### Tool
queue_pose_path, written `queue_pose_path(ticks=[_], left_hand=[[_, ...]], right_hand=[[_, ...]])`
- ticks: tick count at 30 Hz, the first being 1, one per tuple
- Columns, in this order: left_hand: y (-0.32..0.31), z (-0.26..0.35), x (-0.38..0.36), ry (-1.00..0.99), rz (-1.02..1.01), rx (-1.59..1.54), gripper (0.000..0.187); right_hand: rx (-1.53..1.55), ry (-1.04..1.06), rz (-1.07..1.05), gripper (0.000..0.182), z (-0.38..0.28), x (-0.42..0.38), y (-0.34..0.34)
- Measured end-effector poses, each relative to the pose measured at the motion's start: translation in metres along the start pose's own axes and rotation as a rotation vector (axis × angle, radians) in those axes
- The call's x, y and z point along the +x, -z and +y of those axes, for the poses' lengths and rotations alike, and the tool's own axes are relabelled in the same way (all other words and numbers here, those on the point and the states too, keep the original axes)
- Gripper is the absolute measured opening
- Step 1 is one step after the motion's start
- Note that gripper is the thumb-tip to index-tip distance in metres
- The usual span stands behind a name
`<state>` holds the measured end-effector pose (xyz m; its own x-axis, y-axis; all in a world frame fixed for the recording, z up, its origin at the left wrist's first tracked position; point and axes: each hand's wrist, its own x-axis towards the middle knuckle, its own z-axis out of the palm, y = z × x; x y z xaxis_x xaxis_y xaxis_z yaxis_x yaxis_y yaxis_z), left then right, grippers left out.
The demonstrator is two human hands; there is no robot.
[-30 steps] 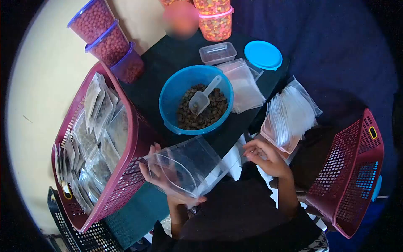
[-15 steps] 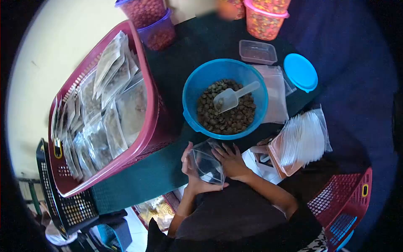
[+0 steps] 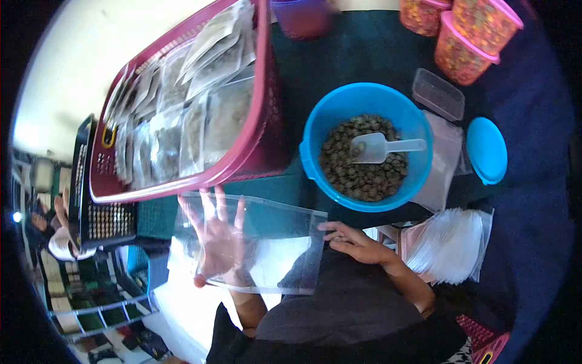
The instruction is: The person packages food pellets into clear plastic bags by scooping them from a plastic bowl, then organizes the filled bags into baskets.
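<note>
A clear plastic bag (image 3: 282,242) is stretched flat in front of my body. Behind it, seen through the plastic, my left hand (image 3: 221,246) has its fingers spread, with the fingertips near the bag's upper edge. My right hand (image 3: 357,242) pinches the bag's right edge with curled fingers. Beyond the hands, a blue bowl (image 3: 309,151) holds small dark round pieces (image 3: 364,182), and a clear scoop (image 3: 373,148) rests on them.
At left, a maroon basket (image 3: 267,103) holds many filled bags. A stack of empty bags (image 3: 448,246) stands at right. Farther back are a blue lid (image 3: 486,150), a clear tray (image 3: 438,94) and pink-lidded tubs (image 3: 464,51). A person's hand (image 3: 60,209) shows far left.
The bag has gone from bunched between both hands to spread flat. My left hand has moved left and opened; my right hand has closed at the bag's edge. The view has shifted.
</note>
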<state>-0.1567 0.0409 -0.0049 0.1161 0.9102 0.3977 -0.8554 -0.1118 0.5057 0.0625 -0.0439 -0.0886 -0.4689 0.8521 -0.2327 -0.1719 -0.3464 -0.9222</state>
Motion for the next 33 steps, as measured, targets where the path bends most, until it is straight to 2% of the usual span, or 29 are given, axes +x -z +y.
queue_pose_path(ticks=[2,4,5,6,8,9,13,16,18,21,24,25,27,30,33], left_hand=[[-0.012,0.001,0.000,-0.043,-0.055,-0.175,0.117],[-0.015,-0.004,-0.003,-0.092,-0.032,-0.325,0.117],[-0.018,-0.008,-0.006,-0.117,-0.006,-0.399,0.115],[-0.015,-0.010,-0.009,-0.141,0.007,-0.390,0.115],[-0.010,-0.015,-0.015,-0.120,-0.079,-0.491,0.113],[-0.017,-0.016,-0.022,-0.164,-0.011,-0.468,0.113],[-0.013,-0.018,-0.038,-0.233,0.096,-0.497,0.114],[-0.006,-0.024,-0.044,-0.344,0.112,-0.578,0.115],[0.001,-0.025,-0.050,-0.319,0.101,-0.642,0.117],[-0.001,-0.031,-0.050,-0.419,0.149,-0.747,0.120],[0.032,-0.027,-0.060,-0.490,0.172,-0.584,0.118],[0.023,-0.029,-0.056,-0.487,0.170,-0.587,0.118],[-0.010,-0.031,-0.047,-0.267,0.027,-0.573,0.122],[-0.034,-0.031,-0.047,-0.252,0.131,-0.546,0.120],[-0.034,-0.031,-0.050,-0.202,0.073,-0.562,0.114]], right_hand=[[0.058,-0.021,-0.138,0.044,-0.011,0.001,0.000],[0.333,0.077,-0.384,0.044,-0.029,0.001,-0.003],[0.398,0.065,-0.359,0.036,-0.041,-0.001,-0.007],[0.395,0.045,-0.380,0.036,-0.046,-0.002,-0.007],[0.297,-0.001,-0.328,0.027,-0.053,-0.004,-0.005],[0.312,0.018,-0.234,0.022,-0.054,-0.005,-0.009],[0.286,-0.069,-0.303,0.020,-0.062,-0.010,-0.006],[0.241,-0.100,-0.285,0.021,-0.068,-0.013,-0.005],[0.299,-0.126,-0.237,0.021,-0.071,-0.015,-0.006],[0.271,-0.099,-0.222,0.022,-0.073,-0.017,-0.004],[0.246,-0.091,-0.192,0.023,-0.077,-0.020,-0.002],[0.240,-0.091,-0.173,0.023,-0.077,-0.022,-0.002],[0.224,-0.051,-0.158,0.023,-0.078,-0.025,0.001],[0.210,0.008,-0.110,0.024,-0.082,-0.031,0.006],[0.216,0.038,-0.058,0.025,-0.083,-0.037,0.013]])
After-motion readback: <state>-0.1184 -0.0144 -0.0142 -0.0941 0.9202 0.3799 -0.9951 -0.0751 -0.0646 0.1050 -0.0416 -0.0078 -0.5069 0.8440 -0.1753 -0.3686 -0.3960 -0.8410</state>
